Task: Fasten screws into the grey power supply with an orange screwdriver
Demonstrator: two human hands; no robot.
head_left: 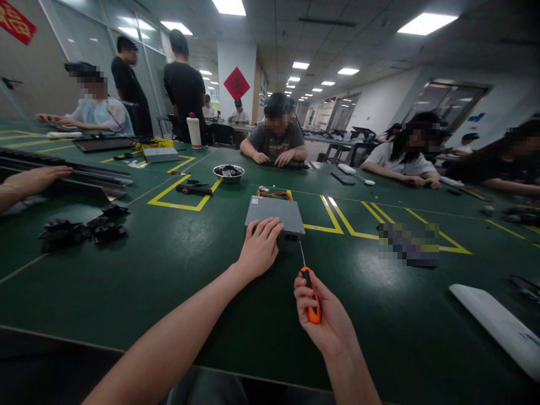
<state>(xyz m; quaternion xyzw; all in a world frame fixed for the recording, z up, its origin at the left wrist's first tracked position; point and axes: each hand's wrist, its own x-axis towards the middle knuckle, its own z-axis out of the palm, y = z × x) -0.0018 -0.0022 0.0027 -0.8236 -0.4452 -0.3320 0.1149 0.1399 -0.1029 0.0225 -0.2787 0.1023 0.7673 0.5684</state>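
The grey box (274, 216) is pressed flat to the table by the left hand (259, 247). A screwdriver (310, 292) is clenched in the right hand (323, 315), its tip at the box's near edge. A slipped tip could jab those fingers just beside it.

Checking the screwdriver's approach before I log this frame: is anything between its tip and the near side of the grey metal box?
Nothing visible. The right hand holds the orange-handled screwdriver, and its shaft runs over bare green table straight to the near side of the grey metal box. The left hand rests on the box's near left edge, beside that line.
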